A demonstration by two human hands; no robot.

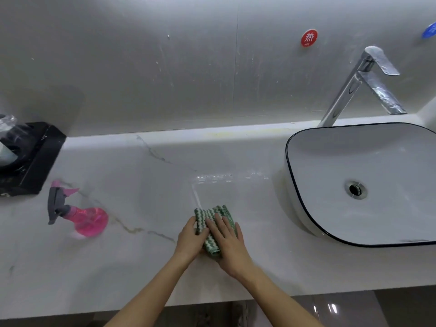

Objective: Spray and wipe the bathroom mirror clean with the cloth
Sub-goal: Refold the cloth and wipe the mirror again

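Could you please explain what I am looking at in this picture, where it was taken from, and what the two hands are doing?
There is no machine here: a person wears a wide-angle camera on the head, looking forward and down, so you see their own two bare arms reaching in from the bottom edge. They stand at a pale marble-look counter. Both hands are on a folded green and white cloth lying on it: the left hand grips its left edge, and the right hand lies over it with fairly straight fingers. To the left stands a pink spray bottle, which no hand touches, and beyond it a black tray. To the right are a white basin and a chrome tap. A red "hot" sticker is on the wall.
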